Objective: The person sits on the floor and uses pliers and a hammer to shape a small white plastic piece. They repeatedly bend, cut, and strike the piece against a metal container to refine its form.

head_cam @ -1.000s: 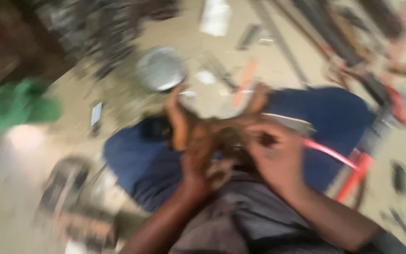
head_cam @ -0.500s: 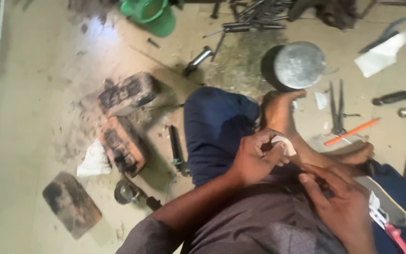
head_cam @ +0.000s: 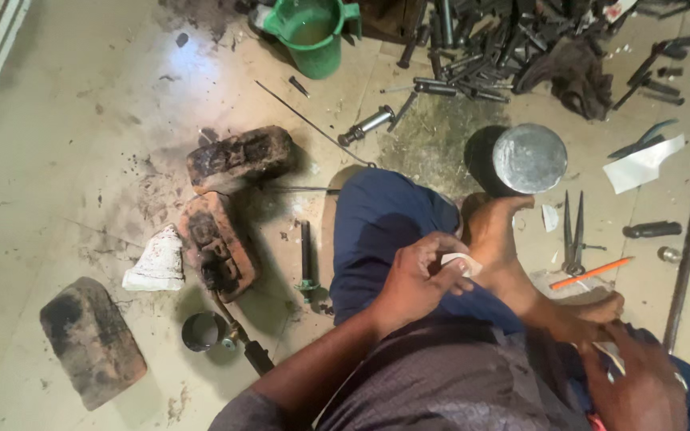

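I sit on a tiled floor with my legs crossed in blue trousers (head_cam: 377, 231). My left hand (head_cam: 421, 275) pinches a small white ring-shaped piece (head_cam: 461, 263) against my bare foot (head_cam: 493, 239). My right hand (head_cam: 636, 379) rests low at the right by my other foot (head_cam: 592, 307), its fingers curled; whether it holds anything I cannot tell. A round metal tin (head_cam: 529, 158) stands just beyond my foot.
Two dirty bricks (head_cam: 237, 160) (head_cam: 216, 243) and a flat dark slab (head_cam: 93, 339) lie to the left, beside a white rag (head_cam: 156, 263) and a small cup (head_cam: 204, 331). A green jug (head_cam: 313, 32), a pile of metal tools (head_cam: 489, 40), pliers (head_cam: 573, 235) and an orange pencil (head_cam: 591, 273) are scattered beyond.
The view has swung left and steadied, bringing the bricks and green jug into sight. My left hand stays at the white piece on my foot; my right hand has dropped toward the lower right.
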